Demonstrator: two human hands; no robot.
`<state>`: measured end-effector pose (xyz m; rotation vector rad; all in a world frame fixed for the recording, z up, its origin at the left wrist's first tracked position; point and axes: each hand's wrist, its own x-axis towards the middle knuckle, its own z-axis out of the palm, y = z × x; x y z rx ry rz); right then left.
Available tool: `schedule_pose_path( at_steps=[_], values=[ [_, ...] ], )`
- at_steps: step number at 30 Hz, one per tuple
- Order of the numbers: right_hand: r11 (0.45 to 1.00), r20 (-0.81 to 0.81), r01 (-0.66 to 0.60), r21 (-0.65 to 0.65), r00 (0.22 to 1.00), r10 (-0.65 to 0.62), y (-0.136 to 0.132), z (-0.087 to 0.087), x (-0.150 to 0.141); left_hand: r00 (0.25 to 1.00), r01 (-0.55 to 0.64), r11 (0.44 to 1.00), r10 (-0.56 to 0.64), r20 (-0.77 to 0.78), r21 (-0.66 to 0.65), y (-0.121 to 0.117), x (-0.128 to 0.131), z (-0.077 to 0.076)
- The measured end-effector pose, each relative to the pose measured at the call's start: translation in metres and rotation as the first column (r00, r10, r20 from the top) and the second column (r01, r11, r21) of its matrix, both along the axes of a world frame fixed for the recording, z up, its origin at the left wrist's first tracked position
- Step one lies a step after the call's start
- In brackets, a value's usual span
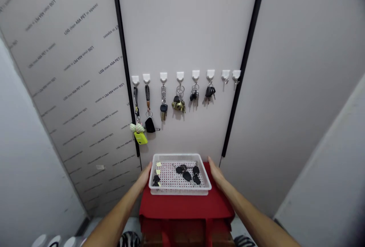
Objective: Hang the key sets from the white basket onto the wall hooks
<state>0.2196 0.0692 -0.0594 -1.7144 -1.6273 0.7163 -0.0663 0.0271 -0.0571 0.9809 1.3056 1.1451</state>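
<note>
A white perforated plastic basket [180,190] rests on a red fabric bag [185,206]. Inside lie several black-headed keys [186,176] toward the right, and a small dark bunch of keys [156,179] with pale yellow tags [158,171] at the left. My left hand [145,174] is at the basket's left side, fingers stretched forward; whether it touches the rim I cannot tell. On the other side my right hand [215,171] lies with straight fingers by the red fabric, a small gap from the basket. Both hands appear open, though their fingers are only partly visible.
A row of white hooks [180,76] runs across the wall panel. Most carry keys, including a bunch with a brass-coloured charm [179,105] and a yellow-green fob [140,138]. Two bare hooks [225,75] are at the right. Black strips [242,72] border the panel.
</note>
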Motion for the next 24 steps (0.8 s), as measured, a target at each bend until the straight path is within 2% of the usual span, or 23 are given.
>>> schedule_pose_path(
  at_steps=[2, 3, 5, 6, 8, 10, 13, 16, 18, 20, 22, 24],
  values=[
    [0.997, 0.049, 0.073, -0.002, 0.996, -0.073, -0.009, 0.014, 0.0, 0.984, -0.092, 0.994, 0.098, -0.152, 0.052, 0.0, -0.007, 0.007],
    [0.995, 0.101, 0.089, 0.047, 0.99, -0.094, -0.014, 0.022, -0.001, 0.953, -0.152, 0.982, 0.175, -0.246, 0.109, -0.001, -0.009, 0.013],
    [0.981, 0.252, 0.006, 0.196, 0.966, -0.056, -0.023, 0.037, -0.008, 0.861, -0.202, 0.943, 0.3, -0.411, 0.263, -0.002, -0.005, 0.026],
    [0.966, 0.335, -0.085, 0.243, 0.942, -0.001, -0.027, 0.044, -0.014, 0.823, -0.172, 0.929, 0.319, -0.469, 0.329, -0.003, 0.002, 0.032],
    [0.932, 0.486, -0.295, 0.211, 0.859, 0.162, -0.033, 0.053, -0.031, 0.788, -0.012, 0.925, 0.242, -0.567, 0.379, -0.004, 0.024, 0.04],
    [0.91, 0.584, -0.401, 0.104, 0.765, 0.271, -0.035, 0.056, -0.049, 0.727, 0.176, 0.922, 0.115, -0.677, 0.345, -0.005, 0.051, 0.04],
    [0.939, 0.67, -0.342, 0.045, 0.707, 0.226, -0.035, 0.052, -0.072, 0.578, 0.342, 0.908, 0.002, -0.816, 0.244, -0.003, 0.085, 0.031],
    [0.954, 0.678, -0.296, 0.044, 0.71, 0.189, -0.033, 0.043, -0.08, 0.503, 0.372, 0.907, -0.016, -0.864, 0.2, -0.001, 0.096, 0.021],
    [0.952, 0.622, -0.298, 0.072, 0.759, 0.191, -0.032, 0.038, -0.079, 0.518, 0.352, 0.914, -0.011, -0.855, 0.201, 0.0, 0.095, 0.019],
    [0.945, 0.5, -0.31, 0.104, 0.838, 0.22, -0.031, 0.037, -0.075, 0.577, 0.32, 0.922, -0.008, -0.817, 0.217, 0.001, 0.094, 0.021],
    [0.935, 0.338, -0.332, 0.123, 0.9, 0.275, -0.028, 0.042, -0.07, 0.656, 0.295, 0.923, -0.007, -0.755, 0.248, 0.003, 0.096, 0.026],
    [0.929, 0.19, -0.339, 0.149, 0.932, 0.31, -0.023, 0.055, -0.064, 0.731, 0.294, 0.912, -0.02, -0.683, 0.287, 0.008, 0.103, 0.035]
  ],
)
